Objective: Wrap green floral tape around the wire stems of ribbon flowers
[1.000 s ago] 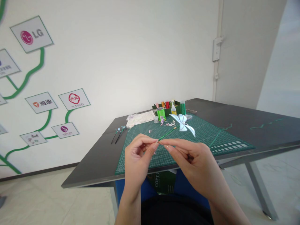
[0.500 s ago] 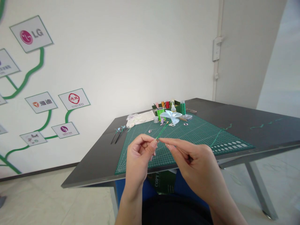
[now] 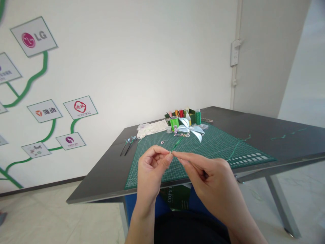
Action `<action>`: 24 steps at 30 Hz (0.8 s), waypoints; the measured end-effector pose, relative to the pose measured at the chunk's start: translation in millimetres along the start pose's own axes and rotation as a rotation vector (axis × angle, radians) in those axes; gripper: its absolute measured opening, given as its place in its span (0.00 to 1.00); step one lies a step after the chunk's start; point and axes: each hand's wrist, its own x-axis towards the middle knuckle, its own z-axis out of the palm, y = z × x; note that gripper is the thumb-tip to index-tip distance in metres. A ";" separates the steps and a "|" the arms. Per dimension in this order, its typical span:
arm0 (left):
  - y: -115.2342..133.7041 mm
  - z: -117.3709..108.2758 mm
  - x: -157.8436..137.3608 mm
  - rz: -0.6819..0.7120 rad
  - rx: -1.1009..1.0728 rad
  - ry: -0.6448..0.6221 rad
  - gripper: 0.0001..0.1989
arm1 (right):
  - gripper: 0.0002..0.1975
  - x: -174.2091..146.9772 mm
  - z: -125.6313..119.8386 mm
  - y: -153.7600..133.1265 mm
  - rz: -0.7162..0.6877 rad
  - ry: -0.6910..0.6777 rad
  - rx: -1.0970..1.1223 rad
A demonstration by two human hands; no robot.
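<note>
Pinched between thumb and fingers of my left hand (image 3: 151,173) is the green stem (image 3: 177,144) of a handmade flower. Its pale blue petals (image 3: 196,133) spread out beyond my fingertips, above the cutting mat. My right hand (image 3: 214,179) is closed in a pinch too, its fingertips meeting the left ones at the stem's lower end. The fingers cover that end, so any thread or tape there is hidden.
A green cutting mat (image 3: 152,162) lies on the dark table (image 3: 106,169). Behind the flower are a green tin (image 3: 174,122), a box with thread spools (image 3: 181,114) and a green glitter bottle (image 3: 198,117). Two small blue flower sticks (image 3: 130,145) lie at left, near white sheets (image 3: 157,127).
The flower has turned about its stem and its petals now spread farther right and lower. Both hands stay nearly in place, fingertips still together.
</note>
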 end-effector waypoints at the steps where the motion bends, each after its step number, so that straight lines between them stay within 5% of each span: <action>1: 0.0 -0.1 0.1 0.000 0.003 0.001 0.13 | 0.19 -0.2 -0.1 0.1 0.003 -0.004 0.004; 18: -3.2 -9.6 2.0 0.050 0.073 -0.098 0.09 | 0.18 1.5 0.4 7.3 0.022 0.000 0.015; 24: -0.4 -6.6 1.3 0.121 0.179 -0.041 0.08 | 0.18 1.6 0.2 6.4 0.017 -0.004 0.004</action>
